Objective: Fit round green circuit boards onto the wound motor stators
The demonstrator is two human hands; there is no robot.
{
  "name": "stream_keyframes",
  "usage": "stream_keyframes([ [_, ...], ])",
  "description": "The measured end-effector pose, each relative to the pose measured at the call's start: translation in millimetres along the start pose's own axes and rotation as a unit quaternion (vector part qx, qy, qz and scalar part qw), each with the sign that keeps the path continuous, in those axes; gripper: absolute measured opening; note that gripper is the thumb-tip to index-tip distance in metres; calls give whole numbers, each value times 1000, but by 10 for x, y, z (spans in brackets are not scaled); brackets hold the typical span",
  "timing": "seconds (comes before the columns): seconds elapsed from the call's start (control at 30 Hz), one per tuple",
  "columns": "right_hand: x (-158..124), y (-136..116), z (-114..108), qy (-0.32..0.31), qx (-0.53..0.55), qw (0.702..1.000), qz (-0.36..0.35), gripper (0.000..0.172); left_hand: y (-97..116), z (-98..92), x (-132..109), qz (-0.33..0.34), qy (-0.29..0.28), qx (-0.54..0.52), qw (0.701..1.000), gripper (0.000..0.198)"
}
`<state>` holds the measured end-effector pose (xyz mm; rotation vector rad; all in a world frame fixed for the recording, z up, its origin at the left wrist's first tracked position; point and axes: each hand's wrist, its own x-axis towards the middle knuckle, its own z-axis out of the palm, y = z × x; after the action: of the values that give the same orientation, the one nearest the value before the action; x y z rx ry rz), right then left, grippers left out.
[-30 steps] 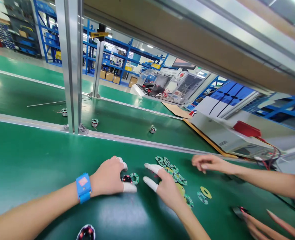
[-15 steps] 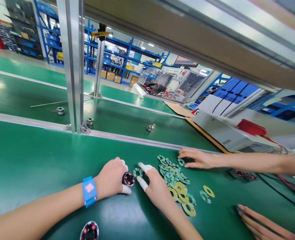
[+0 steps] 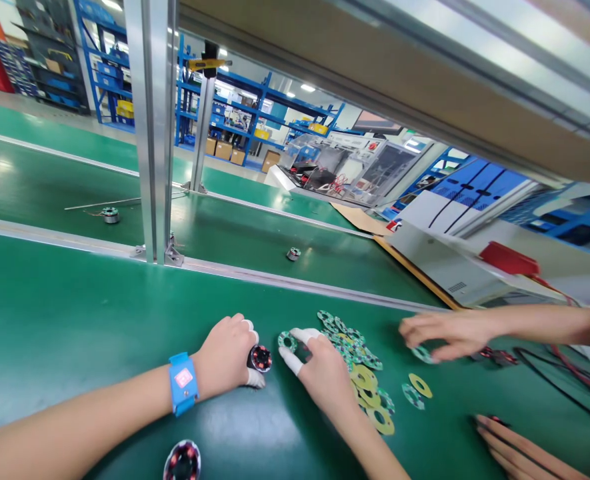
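My left hand [image 3: 227, 357], with a blue wrist strap and white finger cots, grips a small round stator [image 3: 261, 358] with red coils on the green bench mat [image 3: 75, 320]. My right hand [image 3: 319, 377], also in finger cots, pinches a green ring board [image 3: 287, 341] just right of the stator. Beside that hand lies a pile of green ring boards [image 3: 347, 337] and yellow rings [image 3: 369, 397].
A co-worker's hand [image 3: 445, 333] holds a green ring right of the pile; another of their hands [image 3: 515, 453] rests at bottom right. A second stator [image 3: 182, 461] lies near me. Two stators [image 3: 109, 215] [image 3: 293, 253] sit on the far belt behind an aluminium post [image 3: 152, 133]. A white machine [image 3: 455, 267] and cables stand at right.
My right hand closed on a green ring board and brought it beside the stator. The co-worker's hand drew back right with a ring. The stators on the far belt drifted left.
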<state>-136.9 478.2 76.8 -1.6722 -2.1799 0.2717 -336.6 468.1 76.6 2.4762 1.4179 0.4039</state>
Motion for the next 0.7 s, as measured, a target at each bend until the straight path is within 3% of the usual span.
stream_keyframes([
  [0.1, -27, -70, -68, -8, 149, 989, 13, 30, 1, 29, -10, -4, 7, -1, 1000, 48],
  [0.2, -70, -196, -96, -46, 255, 966, -17, 28, -5, 54, -20, -9, 14, -2, 1000, 47],
  [0.3, -88, -230, -83, -57, 252, 966, -32, 29, -15, 70, -22, -8, 20, -3, 1000, 46],
  [0.47, -78, -62, -78, -72, 75, 995, -5, 31, -12, 69, -19, -6, 19, -12, 1000, 47],
  [0.53, -78, -32, -79, -69, 51, 996, -6, 35, -6, 55, -21, -12, 19, -17, 1000, 46],
  [0.63, -70, -98, -46, -39, 128, 991, 19, 37, 2, 28, -29, -17, 15, -25, 999, 45],
  [0.7, -55, -190, 1, -61, 221, 971, 74, 35, 4, 17, -34, -20, 11, -28, 999, 45],
])
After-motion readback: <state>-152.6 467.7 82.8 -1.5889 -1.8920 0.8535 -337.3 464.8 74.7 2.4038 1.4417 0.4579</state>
